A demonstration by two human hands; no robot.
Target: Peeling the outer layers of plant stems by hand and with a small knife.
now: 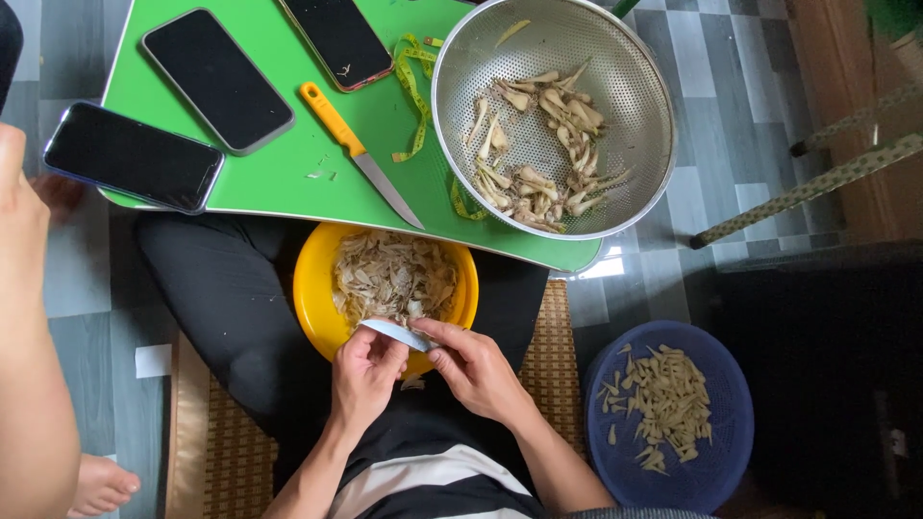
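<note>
Worktop (288,178): a green board across the lap, its far edge cut off by the top of the frame.
Colander (553,115): large metal one on the right end of the worktop, holding pale unpeeled shoots; its top rim runs out of frame.
Blue basket (673,418): on the floor at the right, holding peeled pale pieces; its lower edge is partly cut off.
Yellow bowl (312,288): in the lap under the worktop's near edge, full of dry peelings; its far rim is hidden by the worktop.
Phones: three dark ones on the worktop, left (133,157), middle (217,80) and upper (341,38); the upper one is cut off at the top.
Knife (361,154): orange handle, lying flat between the phones and the colander.
Tape measure (413,86): yellow-green, loosely coiled beside the colander, partly hidden under it.
Left hand (365,375): closed, fingers pinching one end of the pale strip.
Right hand (476,370): closed, gripping the other end.
Pale strip (396,333): held between both hands over the near rim of the yellow bowl; what it is is hard to tell.
Another person's arm (29,317): at the left edge, mostly out of frame.
</note>
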